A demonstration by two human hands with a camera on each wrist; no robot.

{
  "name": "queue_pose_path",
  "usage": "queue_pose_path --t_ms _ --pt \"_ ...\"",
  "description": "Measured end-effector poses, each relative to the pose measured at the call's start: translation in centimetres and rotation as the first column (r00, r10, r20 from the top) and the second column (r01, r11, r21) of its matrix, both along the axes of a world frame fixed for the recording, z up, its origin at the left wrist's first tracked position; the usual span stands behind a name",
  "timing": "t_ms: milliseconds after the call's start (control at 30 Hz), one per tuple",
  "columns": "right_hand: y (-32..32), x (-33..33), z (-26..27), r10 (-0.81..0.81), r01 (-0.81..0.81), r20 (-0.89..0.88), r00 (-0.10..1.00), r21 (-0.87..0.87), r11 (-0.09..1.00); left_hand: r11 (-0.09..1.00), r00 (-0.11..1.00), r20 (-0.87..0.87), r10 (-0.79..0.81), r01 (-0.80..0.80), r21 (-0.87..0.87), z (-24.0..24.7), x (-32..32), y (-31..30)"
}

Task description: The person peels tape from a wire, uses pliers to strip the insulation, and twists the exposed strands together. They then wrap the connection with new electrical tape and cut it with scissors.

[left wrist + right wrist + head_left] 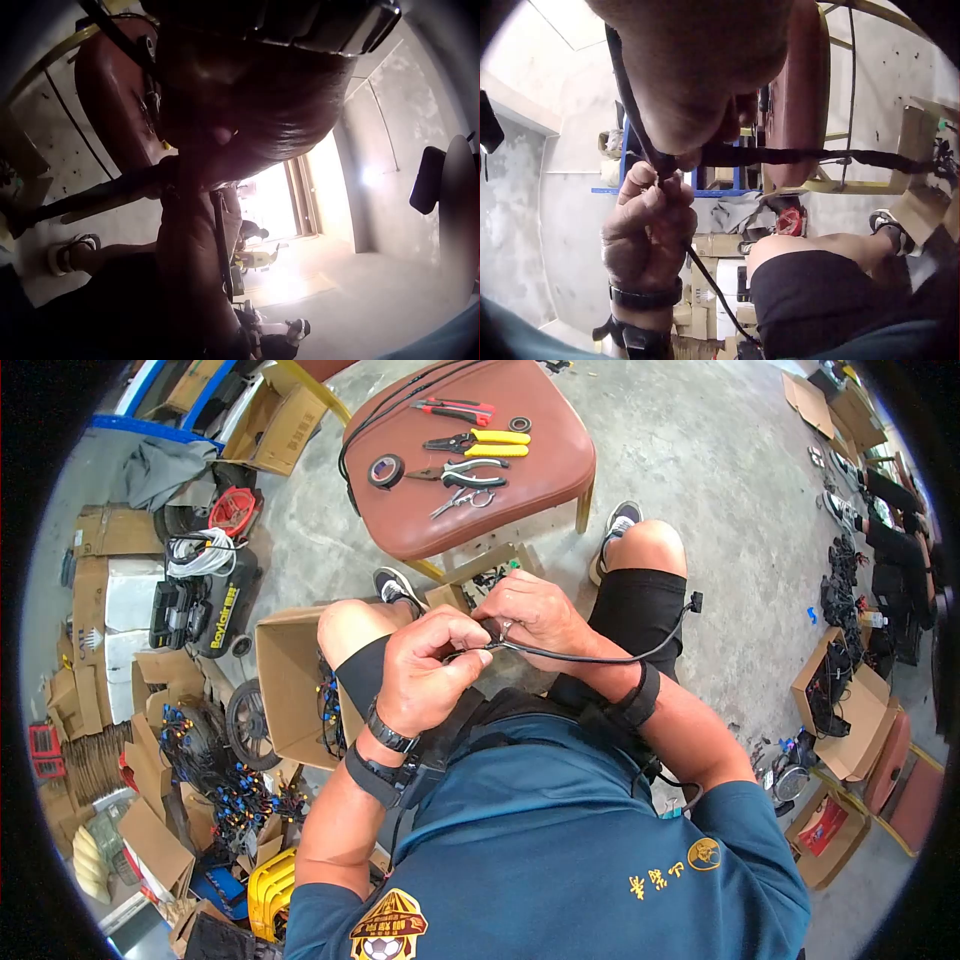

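Both hands meet over the lap at a thin black cable [600, 658]. My left hand [430, 665] pinches it between thumb and curled fingers, and that pinch shows from below in the right wrist view, where the left hand [649, 232] grips close to the right. My right hand [535, 615] holds the cable right beside it, fingers bent inward. One length runs over the right forearm to a small black connector [695, 602]. In the right wrist view a thicker, dark wrapped stretch of cable [780, 156] leads from the hands toward a carton. The left wrist view is dark.
Ahead stands a brown padded stool [540, 480] bearing a utility knife [455, 410], yellow-handled wire strippers [500, 443], pliers [470, 472], scissors [468, 498] and a tape roll [385, 471]. An open carton [290, 710] is beside the left knee. Wire bundles [225, 780] lie left.
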State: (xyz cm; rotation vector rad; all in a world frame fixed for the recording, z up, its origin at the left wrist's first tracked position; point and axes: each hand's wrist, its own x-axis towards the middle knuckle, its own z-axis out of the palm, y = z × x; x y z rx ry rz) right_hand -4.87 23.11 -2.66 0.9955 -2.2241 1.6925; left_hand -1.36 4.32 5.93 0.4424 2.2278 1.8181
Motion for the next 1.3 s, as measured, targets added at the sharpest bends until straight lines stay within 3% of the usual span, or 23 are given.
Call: queue_pose_path --t_ms 133,200,267,367,567,700,867,967,1067,1200,1300 --pt "-0.6 1.3 -0.3 0.032 -0.027 0.146 0.989 -0.042 0.999 0.997 0.998 -0.067 0.020 -0.015 0.079 -0.5 0.0 -0.2" --pt "-1.0 2.7 -0.5 0.138 -0.081 0.408 0.903 -0.155 0.985 0.999 0.988 -0.152 0.022 -0.015 0.050 -0.8 -0.1 -0.2" --pt "-0.9 4.1 -0.3 0.240 -0.094 0.629 0.740 -0.257 0.962 0.999 0.990 -0.138 0.033 -0.030 0.025 -1.3 -0.2 -0.5" --pt "-0.3 4.3 0.3 0.166 -0.122 0.661 0.732 -0.113 0.986 0.998 0.997 -0.055 0.049 -0.051 -0.033 -1.5 -0.4 -0.5" --pt "0.1 4.5 0.3 0.166 -0.157 0.691 0.703 -0.077 0.985 0.998 0.993 0.114 -0.010 0.016 -0.057 -0.6 -0.7 -0.2" --pt "-0.7 4.9 -0.7 0.244 -0.104 0.690 0.682 -0.239 0.966 0.989 0.998 0.049 -0.051 0.057 -0.135 -0.8 -0.8 0.0" --pt "-0.1 4.6 -0.2 0.185 -0.151 0.688 0.702 -0.109 0.982 0.995 0.998 0.052 0.023 -0.018 -0.099 -0.9 -0.5 0.4" --pt "0.9 4.5 2.0 0.174 -0.193 0.766 0.619 -0.066 0.979 0.998 0.996 0.066 0.063 -0.062 -0.019 -1.1 -0.5 0.3" --pt "1.2 4.4 1.3 0.274 -0.255 0.770 0.576 -0.149 0.955 0.993 0.988 0.120 0.097 -0.105 0.061 -1.2 -0.6 0.4" --pt "1.6 5.2 2.3 0.231 -0.308 0.730 0.643 -0.029 0.951 0.992 0.982 0.154 0.108 -0.116 0.045 -1.7 -0.9 0.3" --pt "1.7 4.8 2.2 0.297 -0.206 0.865 0.405 -0.230 0.951 0.995 0.973 0.211 0.089 -0.095 0.018 -2.0 -2.2 -0.3"
